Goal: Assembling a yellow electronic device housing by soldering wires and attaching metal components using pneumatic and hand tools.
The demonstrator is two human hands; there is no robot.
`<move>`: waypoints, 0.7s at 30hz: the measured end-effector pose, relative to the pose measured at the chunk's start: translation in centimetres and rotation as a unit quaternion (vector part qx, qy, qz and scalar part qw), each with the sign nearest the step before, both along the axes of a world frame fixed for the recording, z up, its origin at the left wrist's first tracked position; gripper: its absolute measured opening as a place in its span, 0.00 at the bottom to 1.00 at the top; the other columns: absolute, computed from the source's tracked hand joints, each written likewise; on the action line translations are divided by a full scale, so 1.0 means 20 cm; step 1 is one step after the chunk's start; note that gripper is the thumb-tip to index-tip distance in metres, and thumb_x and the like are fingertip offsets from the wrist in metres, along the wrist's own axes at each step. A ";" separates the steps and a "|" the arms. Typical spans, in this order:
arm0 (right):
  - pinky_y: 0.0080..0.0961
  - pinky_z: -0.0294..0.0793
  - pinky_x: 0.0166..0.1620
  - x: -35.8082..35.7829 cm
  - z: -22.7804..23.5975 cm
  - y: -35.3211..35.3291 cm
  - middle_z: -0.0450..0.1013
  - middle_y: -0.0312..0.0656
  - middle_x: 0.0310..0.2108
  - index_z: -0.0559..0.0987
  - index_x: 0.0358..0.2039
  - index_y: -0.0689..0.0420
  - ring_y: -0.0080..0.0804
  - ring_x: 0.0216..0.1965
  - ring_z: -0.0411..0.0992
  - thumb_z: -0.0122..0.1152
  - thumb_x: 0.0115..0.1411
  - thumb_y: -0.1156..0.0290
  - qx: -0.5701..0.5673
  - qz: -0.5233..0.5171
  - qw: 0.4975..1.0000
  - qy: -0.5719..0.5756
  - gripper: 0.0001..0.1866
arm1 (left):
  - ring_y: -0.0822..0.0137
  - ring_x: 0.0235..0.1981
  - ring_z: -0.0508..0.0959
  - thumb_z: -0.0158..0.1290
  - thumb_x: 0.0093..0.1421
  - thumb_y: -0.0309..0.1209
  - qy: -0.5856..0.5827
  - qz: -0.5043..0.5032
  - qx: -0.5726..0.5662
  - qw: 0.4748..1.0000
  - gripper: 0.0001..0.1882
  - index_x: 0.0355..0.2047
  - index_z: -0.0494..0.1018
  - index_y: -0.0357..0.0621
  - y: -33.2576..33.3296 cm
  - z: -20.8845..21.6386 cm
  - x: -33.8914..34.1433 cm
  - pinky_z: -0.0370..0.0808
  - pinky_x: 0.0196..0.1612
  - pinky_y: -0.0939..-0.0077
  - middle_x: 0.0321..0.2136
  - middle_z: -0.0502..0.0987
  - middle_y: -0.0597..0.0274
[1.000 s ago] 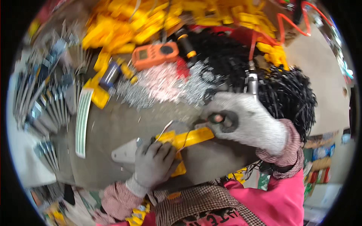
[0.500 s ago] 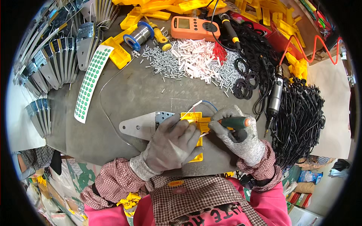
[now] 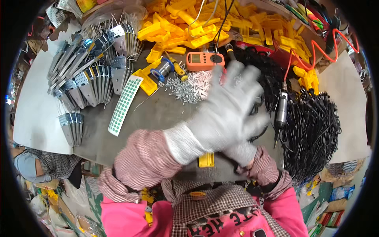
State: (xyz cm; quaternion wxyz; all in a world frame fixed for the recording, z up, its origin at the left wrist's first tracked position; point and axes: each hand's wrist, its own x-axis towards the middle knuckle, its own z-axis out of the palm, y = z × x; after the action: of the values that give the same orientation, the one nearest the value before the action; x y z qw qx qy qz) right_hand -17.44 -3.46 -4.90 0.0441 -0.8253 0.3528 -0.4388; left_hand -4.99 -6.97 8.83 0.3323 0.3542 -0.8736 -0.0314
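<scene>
Left hand [image 3: 227,110] is sweeping forward-right, fingers apart, covering the right hand [image 3: 240,151], whose grip I cannot tell. Yellow plastic housing [image 3: 206,160] is lying bodyward, left of the right hand.

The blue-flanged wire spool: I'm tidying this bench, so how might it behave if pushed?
The wire spool would probably roll, since it lies on its side with round flanges. Its thick silvery winding suggests it's heavy for its size.

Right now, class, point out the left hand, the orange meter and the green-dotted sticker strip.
Left hand [image 3: 226,111], head view: back of the hand.
Orange meter [image 3: 206,63], head view: about the middle of its front.
Green-dotted sticker strip [image 3: 125,106], head view: middle of its dotted face.
</scene>
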 end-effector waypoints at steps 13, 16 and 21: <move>0.39 0.77 0.46 -0.65 0.36 0.12 0.68 0.52 0.49 0.71 0.55 0.58 0.52 0.45 0.75 0.62 0.62 0.65 0.346 -0.051 0.901 0.257 0.23 | 0.54 0.30 0.78 0.65 0.48 0.44 -0.147 -0.030 0.061 0.987 0.29 0.46 0.77 0.40 0.16 -0.17 0.09 0.70 0.52 0.57 0.20 0.76 0.55; 0.38 0.77 0.46 -0.63 0.44 0.13 0.72 0.50 0.44 0.72 0.53 0.57 0.50 0.42 0.75 0.59 0.64 0.68 0.289 -0.031 0.943 0.164 0.18 | 0.53 0.27 0.78 0.65 0.49 0.41 -0.197 -0.028 0.197 0.960 0.18 0.37 0.79 0.45 -0.03 -0.19 0.01 0.71 0.47 0.61 0.19 0.76 0.57; 0.36 0.76 0.47 -0.61 0.39 0.17 0.75 0.48 0.44 0.76 0.48 0.57 0.48 0.45 0.76 0.59 0.64 0.73 0.310 -0.014 0.947 0.078 0.12 | 0.56 0.40 0.77 0.64 0.47 0.31 -0.153 0.040 0.020 0.987 0.12 0.34 0.79 0.51 0.22 -0.27 0.18 0.68 0.53 0.56 0.33 0.77 0.60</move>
State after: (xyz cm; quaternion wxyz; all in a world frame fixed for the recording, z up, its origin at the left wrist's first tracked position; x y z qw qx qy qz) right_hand -29.65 -0.10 2.92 0.2637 -0.7976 0.4854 -0.2423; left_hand -1.30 -2.62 3.36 0.1880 0.3964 -0.8984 0.0188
